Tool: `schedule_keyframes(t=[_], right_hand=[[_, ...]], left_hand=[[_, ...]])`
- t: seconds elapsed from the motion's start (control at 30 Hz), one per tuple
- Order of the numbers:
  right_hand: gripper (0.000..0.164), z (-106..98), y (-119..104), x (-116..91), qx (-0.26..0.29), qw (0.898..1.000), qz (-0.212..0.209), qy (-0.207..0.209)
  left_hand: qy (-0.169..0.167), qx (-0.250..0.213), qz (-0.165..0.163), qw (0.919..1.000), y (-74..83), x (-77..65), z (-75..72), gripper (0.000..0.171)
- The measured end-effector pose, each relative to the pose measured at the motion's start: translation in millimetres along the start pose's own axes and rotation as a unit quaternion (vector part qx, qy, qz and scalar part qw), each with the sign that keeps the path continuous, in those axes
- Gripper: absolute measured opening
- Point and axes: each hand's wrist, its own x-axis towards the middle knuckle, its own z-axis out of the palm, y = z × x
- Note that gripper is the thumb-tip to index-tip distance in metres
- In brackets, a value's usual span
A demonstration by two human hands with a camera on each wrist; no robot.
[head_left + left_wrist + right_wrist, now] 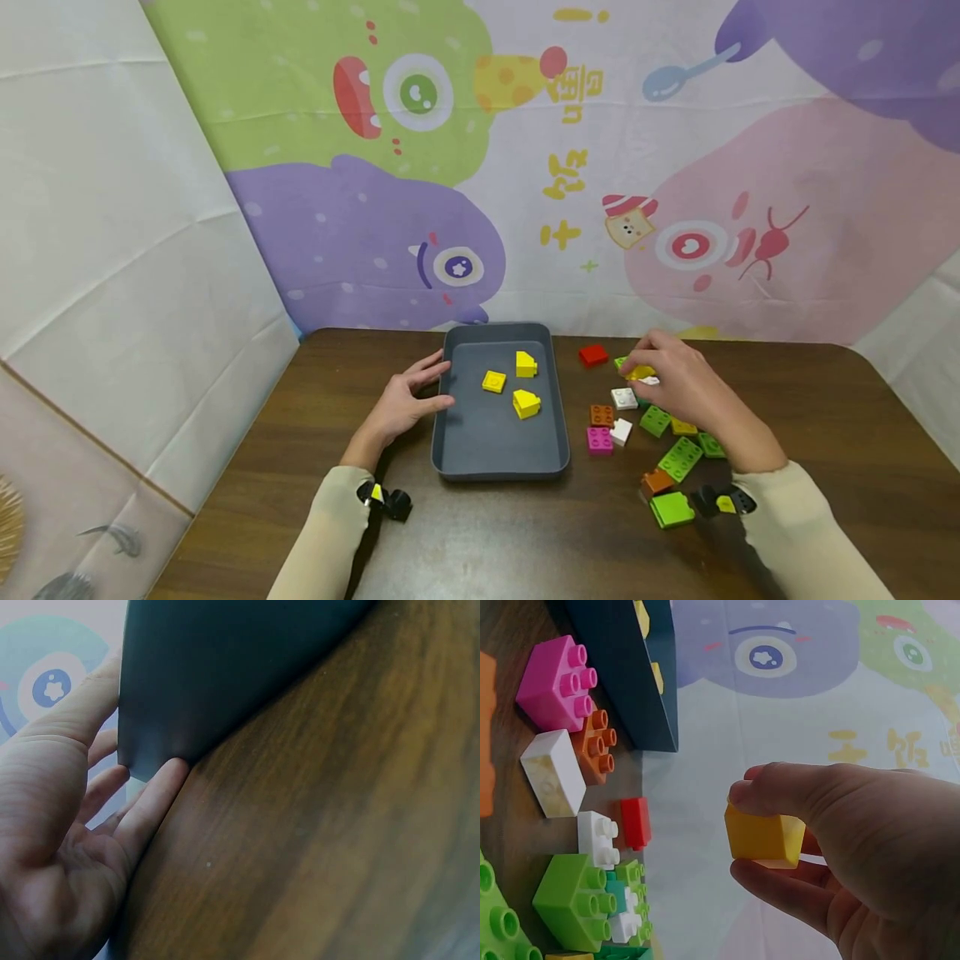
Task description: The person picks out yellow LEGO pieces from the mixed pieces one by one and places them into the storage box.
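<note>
I had the right hand (682,379) pinching a yellow building brick (759,836) above the table (495,533): probably light, stiff, best gripped by 2 opposite sides. The left hand (397,406), fingers apart, touched the gray tray (498,467).

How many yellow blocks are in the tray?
3: the left block, the far right block, and the near right block, all in the tray. None seems hidden.

Screened-off tabletop play corner; the type of building cannot be told. A wood-grain bench (487,537) stands before a creased far backdrop (536,283), printed with cartoon creatures (352,233) and yellow lettering (561,234). A pale left hanging (127,233) and a pale right hanging (926,358) flank it. Toy bricks (681,459), within and right of a grey tray (480,442), suggest a playroom.
</note>
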Motion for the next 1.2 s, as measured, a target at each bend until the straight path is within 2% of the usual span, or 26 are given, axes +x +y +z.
schedule_keyframes(t=[0.37, 0.73, 1.2], right_hand=[[0.015, 3.5, 2.0, 16.7, 0.025, 0.997, 0.040, -0.067], [0.013, 14.6, 8.2, 24.0, 0.048, 0.994, 0.055, -0.087], [0.013, 17.6, -5.2, 38.8, 0.049, 0.994, 0.046, -0.091]], left_hand=[[-0.002, -0.002, -0.004, 1.0000, -1.7, 0.5, -1.5, 0.067], [-0.004, -0.001, -0.006, 1.0000, -2.0, 0.8, -1.3, 0.068], [-0.005, -0.003, -0.006, 1.0000, -2.2, 0.9, -1.6, 0.067]])
